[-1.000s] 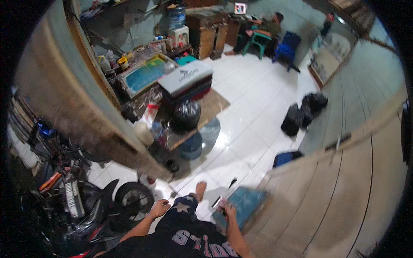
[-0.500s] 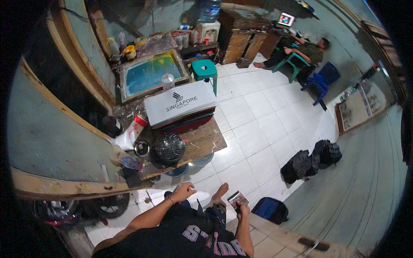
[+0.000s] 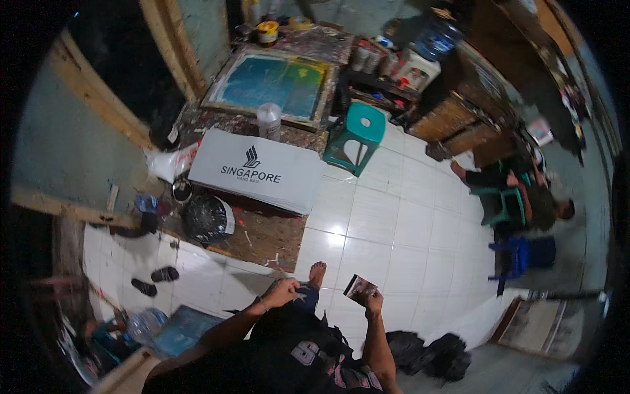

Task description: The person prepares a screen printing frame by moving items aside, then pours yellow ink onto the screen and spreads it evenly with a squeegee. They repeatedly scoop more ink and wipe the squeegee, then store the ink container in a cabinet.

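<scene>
My right hand (image 3: pixel 373 303) is closed on the edge of a small, flat printed packet (image 3: pixel 358 289), dark with a pale border, held out over the floor tiles. Over my lap, my left hand (image 3: pixel 282 293) has its fingers curled together; whatever they may hold is hidden. In front of me on the worktable (image 3: pixel 262 246) lies a stack of flat white sheets (image 3: pixel 262 174) with a dark printed logo on top. A black plastic-wrapped bundle (image 3: pixel 207 218) sits at the table's near left, and a clear plastic bottle (image 3: pixel 269 120) stands behind the stack.
A framed printing screen (image 3: pixel 272 88) lies at the table's back. Right of it stands a green stool (image 3: pixel 357 134). A seated person (image 3: pixel 541 203) is at the far right near a blue chair (image 3: pixel 525 256). Black bags (image 3: pixel 430 354) rest on the floor to my right.
My view has turned right and come closer to the table, so the table appears further left. My right hand still holds the packet; my left hand stays curled over my lap.
</scene>
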`<state>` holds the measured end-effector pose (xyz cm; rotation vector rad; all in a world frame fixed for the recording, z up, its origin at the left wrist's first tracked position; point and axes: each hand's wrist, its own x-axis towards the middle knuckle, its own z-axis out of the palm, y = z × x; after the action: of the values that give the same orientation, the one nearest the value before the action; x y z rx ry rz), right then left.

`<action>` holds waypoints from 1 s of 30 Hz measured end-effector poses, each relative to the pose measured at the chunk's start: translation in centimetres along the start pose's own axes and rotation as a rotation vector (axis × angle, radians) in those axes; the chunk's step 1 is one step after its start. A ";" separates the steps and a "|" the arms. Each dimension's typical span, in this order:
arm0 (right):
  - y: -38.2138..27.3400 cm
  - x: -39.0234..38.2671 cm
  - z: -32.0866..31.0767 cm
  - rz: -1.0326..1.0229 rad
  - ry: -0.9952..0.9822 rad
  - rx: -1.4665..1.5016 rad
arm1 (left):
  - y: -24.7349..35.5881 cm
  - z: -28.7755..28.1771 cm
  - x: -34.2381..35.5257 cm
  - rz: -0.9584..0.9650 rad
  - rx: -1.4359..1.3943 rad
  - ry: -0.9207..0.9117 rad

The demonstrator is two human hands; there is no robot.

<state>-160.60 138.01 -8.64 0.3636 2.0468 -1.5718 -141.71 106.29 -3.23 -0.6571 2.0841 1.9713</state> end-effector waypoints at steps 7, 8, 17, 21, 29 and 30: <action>-6.7 13.9 -10.5 0.080 0.114 -0.210 | 12.8 4.2 13.3 0.066 0.121 0.405; -7.8 15.8 -11.6 0.072 0.097 -0.261 | 15.2 3.7 13.4 0.107 0.156 0.585; -20.9 41.8 -9.4 -0.216 -0.193 -0.653 | 22.4 -5.5 19.5 -0.157 0.775 1.491; -30.3 52.1 -1.9 -0.500 -0.393 -0.690 | 22.4 -5.9 21.2 -0.428 0.821 1.456; -41.3 57.8 15.7 -0.536 -0.935 -0.373 | 24.1 -8.9 24.8 -0.903 0.420 1.609; -41.4 57.4 17.5 -0.460 -0.984 -0.299 | 24.0 -9.7 25.6 -0.941 0.415 1.630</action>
<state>-224.84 103.49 -10.32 -0.8831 1.5420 -1.2376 -173.48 92.46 7.99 -2.9257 1.7100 0.2104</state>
